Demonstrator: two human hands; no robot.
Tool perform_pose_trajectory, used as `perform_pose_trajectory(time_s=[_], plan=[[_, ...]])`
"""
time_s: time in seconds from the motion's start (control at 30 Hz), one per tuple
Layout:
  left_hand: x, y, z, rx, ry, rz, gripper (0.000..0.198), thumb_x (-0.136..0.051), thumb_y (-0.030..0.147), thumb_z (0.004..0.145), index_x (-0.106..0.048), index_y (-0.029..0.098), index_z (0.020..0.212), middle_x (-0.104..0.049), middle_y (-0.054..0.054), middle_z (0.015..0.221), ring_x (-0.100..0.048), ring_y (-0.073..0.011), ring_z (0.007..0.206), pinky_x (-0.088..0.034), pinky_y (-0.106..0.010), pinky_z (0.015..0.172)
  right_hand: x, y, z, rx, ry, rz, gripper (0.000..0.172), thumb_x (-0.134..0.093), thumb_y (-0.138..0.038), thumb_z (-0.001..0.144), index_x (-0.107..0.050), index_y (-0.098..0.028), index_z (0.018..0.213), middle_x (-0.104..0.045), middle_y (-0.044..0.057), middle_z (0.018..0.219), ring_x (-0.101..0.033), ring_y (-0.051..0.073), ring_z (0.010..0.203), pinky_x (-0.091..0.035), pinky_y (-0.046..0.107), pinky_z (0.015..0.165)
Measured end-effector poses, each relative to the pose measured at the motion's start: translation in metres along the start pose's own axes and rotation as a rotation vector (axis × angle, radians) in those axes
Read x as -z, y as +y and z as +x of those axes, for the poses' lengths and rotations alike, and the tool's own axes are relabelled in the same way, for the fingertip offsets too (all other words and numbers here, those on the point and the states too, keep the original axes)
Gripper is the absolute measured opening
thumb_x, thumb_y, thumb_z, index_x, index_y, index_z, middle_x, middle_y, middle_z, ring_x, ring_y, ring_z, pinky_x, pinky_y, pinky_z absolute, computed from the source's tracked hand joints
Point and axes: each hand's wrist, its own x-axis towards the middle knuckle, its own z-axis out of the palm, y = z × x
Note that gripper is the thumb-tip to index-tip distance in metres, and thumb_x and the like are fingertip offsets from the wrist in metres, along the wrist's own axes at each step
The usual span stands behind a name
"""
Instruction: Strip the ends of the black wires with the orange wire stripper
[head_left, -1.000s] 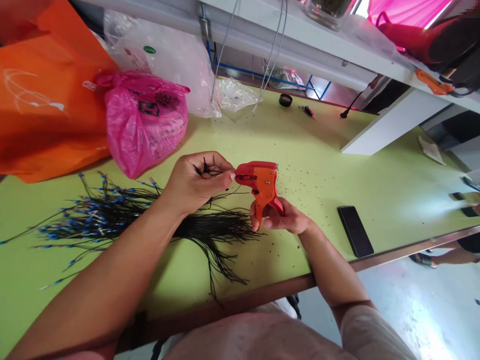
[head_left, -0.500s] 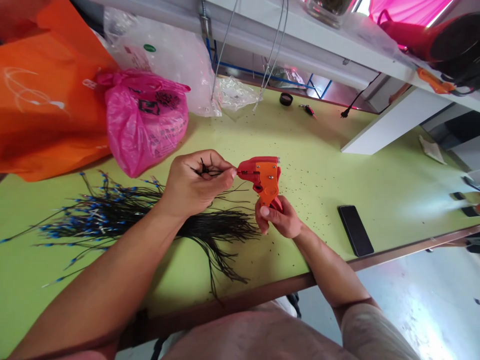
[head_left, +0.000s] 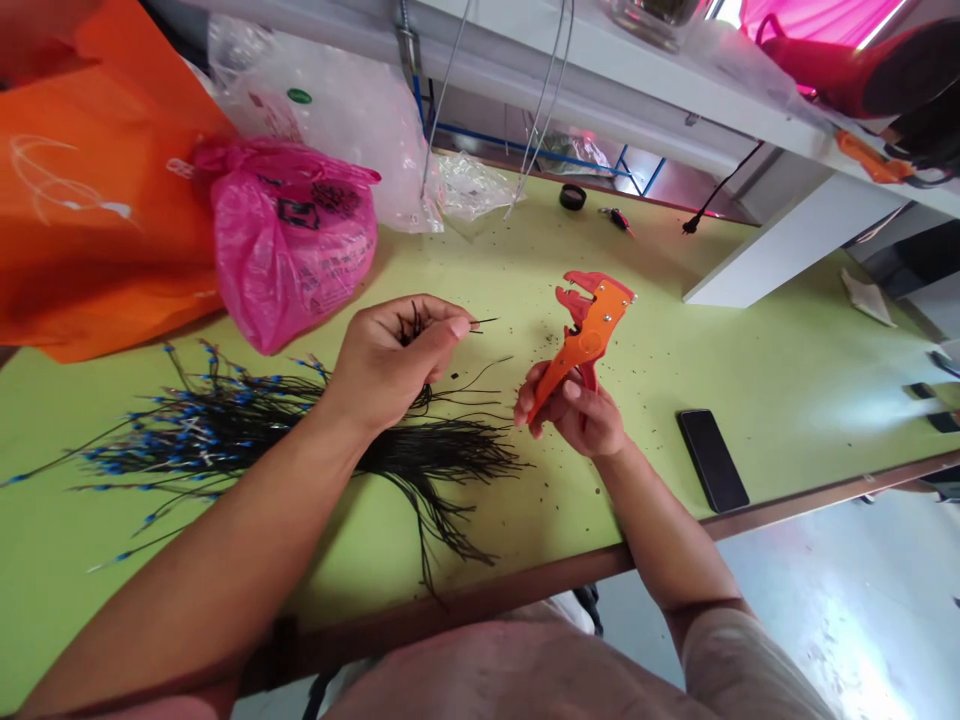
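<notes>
**Change:** an orange-and-red wire stripper (head_left: 596, 322) is shown drawn away from the left hand (head_left: 394, 350) and swung nose-up; in the earlier views its nose is pressed to the fingertips.
**Result:** the tool is separated from the wire tips by a small gap, and no wire is seen in its jaws.
**Left hand grip:** the fingers are closed to a tight pinch on a few thin black wires (head_left: 420, 335), and one fine tip is left projecting beyond the thumb. Whether that tip is bared is too small to tell.
**Right hand grip:** the right hand (head_left: 581, 410) is closed around the stripper's handles, and the tool is held just above a green tabletop (head_left: 757, 400). The red jaws are parted slightly at the front.
**Wires:** a loose bundle of black wires (head_left: 442, 460) is laid under the left forearm, with blue-tipped ends (head_left: 187, 430) fanned out to the left.
**Surroundings:** black specks (head_left: 536, 335) are scattered around the stripper. A pink plastic bag (head_left: 289, 245) and an orange bag (head_left: 97, 200) are placed beyond the bundle, and a phone (head_left: 712, 460) lies to the right.
</notes>
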Motion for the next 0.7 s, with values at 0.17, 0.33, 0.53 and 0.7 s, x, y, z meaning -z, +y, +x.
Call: perform_pose_trajectory(time_s=[0.17, 0.33, 0.53, 0.7], plan=[[-0.008, 0.001, -0.003, 0.058, -0.138, -0.088, 0.026, -0.093, 0.037, 0.080, -0.075, 0.019, 0.086, -0.050, 0.006, 0.050, -0.040, -0.0089, 0.044, -0.027, -0.025, 0.045, -0.002, -0.002, 0.000, 0.111, 0.148, -0.109, 0.044, -0.095, -0.046, 0.089, -0.068, -0.023, 0.115, -0.080, 0.006, 0.105, -0.080, 0.019, 0.091, -0.055, 0.023, 0.058], [-0.013, -0.007, -0.010, 0.134, -0.299, -0.019, 0.025, -0.086, 0.042, 0.093, -0.072, 0.020, 0.097, -0.060, 0.003, 0.055, -0.055, -0.0134, 0.048, -0.038, -0.026, 0.048, -0.011, -0.001, -0.002, 0.205, 0.169, -0.214, 0.036, -0.093, -0.043, 0.093, -0.071, -0.025, 0.116, -0.079, 0.011, 0.132, -0.079, 0.019, 0.099, -0.052, 0.024, 0.061], [-0.015, -0.012, -0.013, 0.208, -0.462, -0.010, 0.038, -0.084, 0.054, 0.096, -0.067, 0.021, 0.103, -0.062, 0.004, 0.059, -0.058, -0.0137, 0.050, -0.037, -0.024, 0.048, -0.012, 0.000, -0.003, 0.230, 0.124, -0.256, 0.027, -0.087, -0.038, 0.100, -0.073, -0.024, 0.118, -0.079, 0.010, 0.124, -0.075, 0.016, 0.090, -0.054, 0.026, 0.064], [-0.015, -0.015, -0.012, 0.213, -0.426, 0.055, 0.045, -0.081, 0.062, 0.098, -0.064, 0.021, 0.107, -0.063, 0.004, 0.061, -0.059, -0.0143, 0.054, -0.043, -0.026, 0.053, -0.012, -0.001, -0.002, 0.213, 0.140, -0.256, 0.026, -0.088, -0.041, 0.099, -0.074, -0.024, 0.113, -0.077, 0.006, 0.106, -0.074, 0.017, 0.090, -0.058, 0.028, 0.068]])
